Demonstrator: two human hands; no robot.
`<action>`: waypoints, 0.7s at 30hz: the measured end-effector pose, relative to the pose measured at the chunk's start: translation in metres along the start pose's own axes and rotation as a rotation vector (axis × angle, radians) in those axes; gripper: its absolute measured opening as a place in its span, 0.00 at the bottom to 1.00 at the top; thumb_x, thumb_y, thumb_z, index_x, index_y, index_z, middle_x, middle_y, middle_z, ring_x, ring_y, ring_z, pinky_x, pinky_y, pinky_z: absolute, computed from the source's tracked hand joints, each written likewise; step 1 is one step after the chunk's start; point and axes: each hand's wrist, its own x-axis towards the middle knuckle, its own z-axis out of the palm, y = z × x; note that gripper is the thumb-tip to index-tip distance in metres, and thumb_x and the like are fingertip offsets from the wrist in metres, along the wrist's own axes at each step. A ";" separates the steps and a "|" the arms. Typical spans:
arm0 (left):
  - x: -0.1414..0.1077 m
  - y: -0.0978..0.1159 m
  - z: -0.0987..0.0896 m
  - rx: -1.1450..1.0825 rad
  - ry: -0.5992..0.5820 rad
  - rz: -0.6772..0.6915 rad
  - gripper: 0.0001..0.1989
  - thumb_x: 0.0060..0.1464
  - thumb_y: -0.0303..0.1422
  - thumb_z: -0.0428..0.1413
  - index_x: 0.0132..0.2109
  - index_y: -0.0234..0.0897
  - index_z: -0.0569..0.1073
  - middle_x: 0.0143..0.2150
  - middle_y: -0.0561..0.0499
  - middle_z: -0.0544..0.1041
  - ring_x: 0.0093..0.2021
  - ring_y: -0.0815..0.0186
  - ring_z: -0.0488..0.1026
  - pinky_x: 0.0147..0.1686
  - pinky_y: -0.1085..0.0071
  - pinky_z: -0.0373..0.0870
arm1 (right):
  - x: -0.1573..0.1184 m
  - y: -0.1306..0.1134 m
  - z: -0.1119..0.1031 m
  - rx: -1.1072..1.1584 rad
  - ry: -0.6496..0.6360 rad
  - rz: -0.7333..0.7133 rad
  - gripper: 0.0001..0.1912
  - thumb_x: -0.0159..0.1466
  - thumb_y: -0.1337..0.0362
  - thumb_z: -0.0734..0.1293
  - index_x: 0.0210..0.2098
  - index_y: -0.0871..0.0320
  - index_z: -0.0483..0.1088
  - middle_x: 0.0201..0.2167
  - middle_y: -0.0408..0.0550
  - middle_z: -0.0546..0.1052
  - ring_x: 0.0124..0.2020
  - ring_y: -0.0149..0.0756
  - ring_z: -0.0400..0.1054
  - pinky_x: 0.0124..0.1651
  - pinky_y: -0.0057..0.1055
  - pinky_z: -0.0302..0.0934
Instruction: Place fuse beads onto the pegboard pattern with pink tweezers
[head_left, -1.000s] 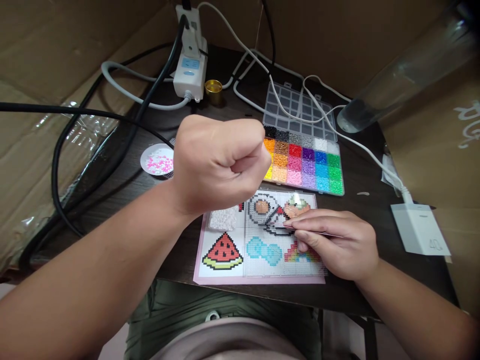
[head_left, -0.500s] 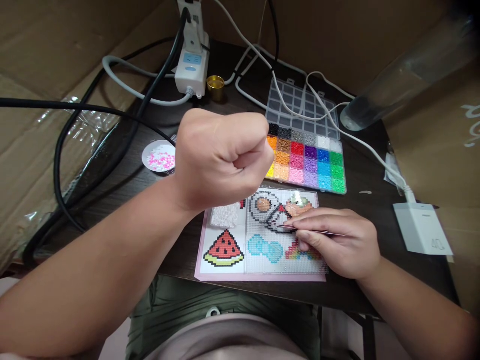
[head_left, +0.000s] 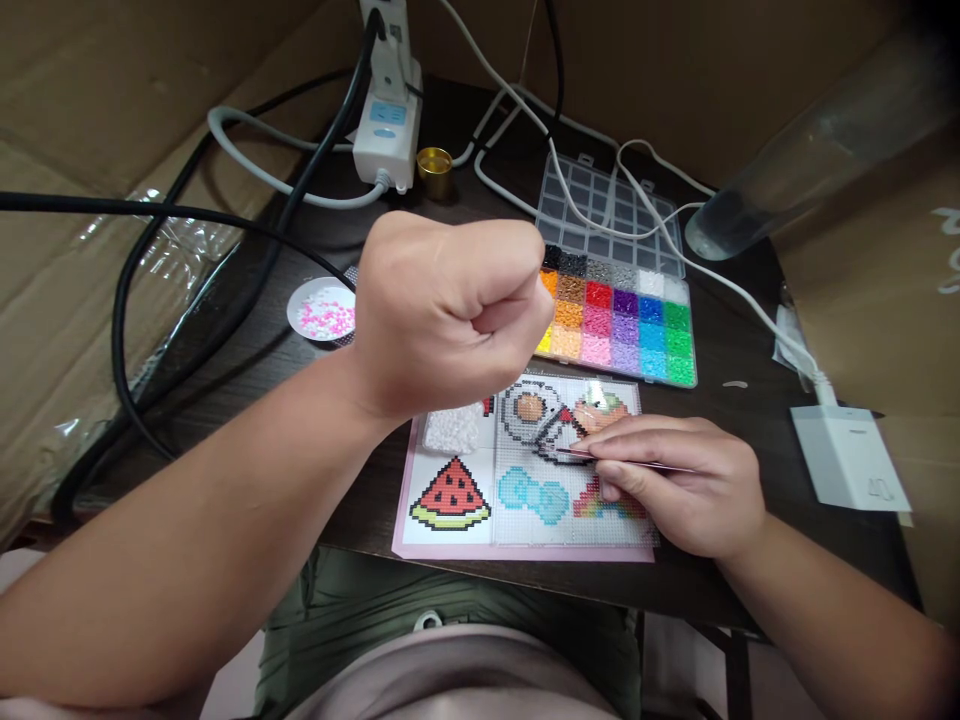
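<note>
My right hand (head_left: 679, 480) pinches a pair of thin metal tweezers (head_left: 574, 452), whose tips reach the black-outlined figure on the clear pegboard (head_left: 517, 535). Under that board lies a pattern sheet on a pink backing, with a fried egg, a light blue bow and a rainbow-coloured shape showing. A watermelon slice picture (head_left: 451, 497) is on the sheet's left part. Above it sits a small clear container of white beads (head_left: 454, 430). My left hand (head_left: 454, 310) is a closed fist raised in front of the table; whether anything is inside it is hidden.
Behind the fist stands an open bead box (head_left: 619, 315) sorted by colour. A white dish (head_left: 319, 320) holds pink and white beads. Cables run from a power strip (head_left: 386, 130) beside a gold cup (head_left: 435, 172). A white charger (head_left: 851, 455) lies at the right; cardboard walls surround the table.
The whole view has shifted very slightly. The tweezer tips are a little further left on the black-outlined figure; the left fist stays closed and raised.
</note>
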 end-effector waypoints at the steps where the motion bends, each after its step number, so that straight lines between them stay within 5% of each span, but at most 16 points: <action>1: 0.000 -0.001 0.000 -0.007 -0.001 0.007 0.26 0.68 0.22 0.61 0.34 0.42 0.50 0.24 0.62 0.44 0.21 0.76 0.40 0.21 0.70 0.49 | 0.000 0.000 -0.001 0.000 -0.011 -0.012 0.16 0.73 0.77 0.82 0.51 0.49 0.96 0.38 0.47 0.96 0.24 0.40 0.88 0.51 0.41 0.95; 11: -0.010 -0.004 -0.001 0.157 -0.085 -0.012 0.26 0.71 0.29 0.64 0.34 0.43 0.53 0.25 0.60 0.51 0.20 0.75 0.48 0.25 0.68 0.56 | 0.000 0.002 0.000 0.017 0.000 -0.023 0.19 0.73 0.77 0.82 0.55 0.47 0.96 0.39 0.46 0.97 0.26 0.40 0.90 0.50 0.40 0.95; 21: -0.002 0.005 0.000 0.103 -0.044 0.041 0.26 0.65 0.19 0.58 0.37 0.44 0.47 0.28 0.61 0.44 0.21 0.76 0.43 0.23 0.70 0.50 | -0.002 0.001 -0.001 0.029 -0.004 0.010 0.20 0.73 0.78 0.82 0.54 0.48 0.97 0.36 0.44 0.96 0.24 0.39 0.88 0.51 0.39 0.94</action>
